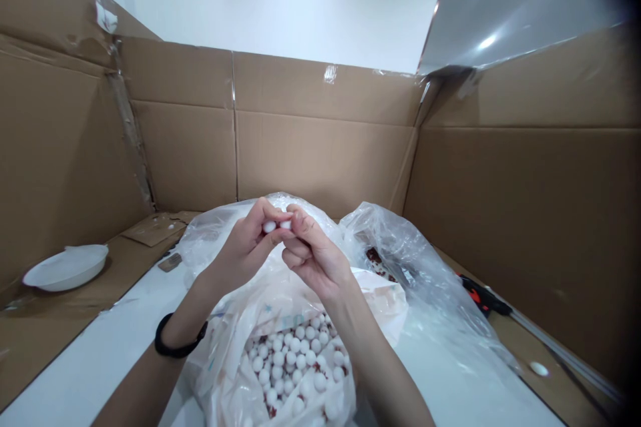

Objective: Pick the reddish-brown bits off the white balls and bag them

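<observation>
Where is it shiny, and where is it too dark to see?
In the head view, bright glare spots the grey surface at upper right; also in the head view, the clear plastic right of the hands glints; in the head view, blackness swallows the upper right corner.

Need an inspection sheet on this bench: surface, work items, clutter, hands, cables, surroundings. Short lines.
Surface: white tabletop, partly covered by clear plastic; flat cardboard along both sides.
Work items: open plastic bag holding many small white balls with red-brown bits among them; two white balls up at the hands.
Clutter: white dish at left; black-and-orange tool and small white object at right.
Hands: left hand pinches the two balls; right hand meets it there, grip partly hidden. Black wristband on left wrist.
Cables: dark strip at lower right; cannot tell if cable.
Surroundings: cardboard walls left, back and right; white wall beyond.
</observation>
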`<move>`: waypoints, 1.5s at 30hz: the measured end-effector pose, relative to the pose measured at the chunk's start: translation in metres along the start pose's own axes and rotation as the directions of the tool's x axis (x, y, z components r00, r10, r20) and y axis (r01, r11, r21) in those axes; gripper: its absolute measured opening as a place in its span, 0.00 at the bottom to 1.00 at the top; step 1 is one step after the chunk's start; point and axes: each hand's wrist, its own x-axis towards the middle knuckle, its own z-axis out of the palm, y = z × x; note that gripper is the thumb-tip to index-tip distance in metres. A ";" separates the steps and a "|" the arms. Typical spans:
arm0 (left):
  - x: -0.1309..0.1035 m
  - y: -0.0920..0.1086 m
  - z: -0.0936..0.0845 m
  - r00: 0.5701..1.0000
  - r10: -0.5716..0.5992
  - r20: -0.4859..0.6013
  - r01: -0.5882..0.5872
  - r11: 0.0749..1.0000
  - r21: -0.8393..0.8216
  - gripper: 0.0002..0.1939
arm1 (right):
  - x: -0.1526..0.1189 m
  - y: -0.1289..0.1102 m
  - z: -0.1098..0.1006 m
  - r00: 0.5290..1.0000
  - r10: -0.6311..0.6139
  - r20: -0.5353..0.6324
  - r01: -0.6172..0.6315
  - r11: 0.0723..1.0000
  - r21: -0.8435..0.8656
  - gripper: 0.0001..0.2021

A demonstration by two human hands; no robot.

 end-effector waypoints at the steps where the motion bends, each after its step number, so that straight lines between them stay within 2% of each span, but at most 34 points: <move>1: 0.000 0.001 0.000 1.000 -0.010 0.002 0.010 1.000 0.000 0.09 | 0.000 0.000 0.000 1.000 0.008 0.006 -0.008 1.000 -0.007 0.16; 6: -0.003 0.005 -0.001 0.999 -0.034 -0.003 0.034 0.999 0.018 0.07 | 0.000 -0.001 -0.003 0.997 0.061 0.041 -0.061 0.998 -0.014 0.16; 15: -0.006 0.011 -0.001 0.994 0.106 0.000 -0.105 0.983 0.151 0.05 | -0.004 -0.003 0.002 0.987 0.086 0.135 -0.090 0.996 0.018 0.16; 20: -0.005 0.012 0.003 0.998 0.032 -0.054 -0.021 0.982 0.190 0.05 | 0.001 -0.001 0.000 0.996 0.073 0.046 -0.074 0.997 0.019 0.16; 24: -0.002 0.010 0.000 0.992 0.022 -0.124 0.007 0.975 0.224 0.08 | 0.007 -0.006 0.001 0.998 0.064 -0.018 -0.059 0.972 0.228 0.14; 26: -0.002 0.011 -0.001 0.995 0.019 -0.094 0.002 0.976 0.217 0.08 | 0.008 -0.013 0.001 0.997 0.013 -0.076 0.012 0.948 0.319 0.13; 29: -0.005 0.016 -0.001 0.999 0.016 -0.045 -0.005 0.974 0.226 0.08 | 0.008 -0.023 -0.006 0.971 -0.043 -0.236 0.125 0.930 0.345 0.12; 33: -0.007 0.027 0.004 0.998 -0.025 0.065 0.005 0.959 0.285 0.06 | 0.012 -0.027 -0.019 0.918 0.008 -0.398 0.150 0.918 0.366 0.15; 36: -0.007 0.035 0.006 0.982 -0.060 0.181 0.001 0.950 0.311 0.08 | 0.014 -0.025 -0.021 0.908 0.065 -0.415 0.133 0.893 0.430 0.15; 38: -0.007 0.039 0.008 0.963 -0.047 0.267 -0.048 0.940 0.339 0.09 | 0.014 -0.022 -0.020 0.911 0.076 -0.405 0.132 0.876 0.463 0.14; 41: -0.006 0.042 0.010 0.932 -0.017 0.362 -0.125 0.922 0.366 0.07 | 0.015 -0.017 -0.019 0.908 0.035 -0.417 0.171 0.878 0.446 0.13; 45: -0.005 0.042 0.015 0.913 0.008 0.408 -0.183 0.901 0.392 0.10 | 0.018 -0.012 -0.020 0.900 -0.062 -0.431 0.231 0.907 0.352 0.13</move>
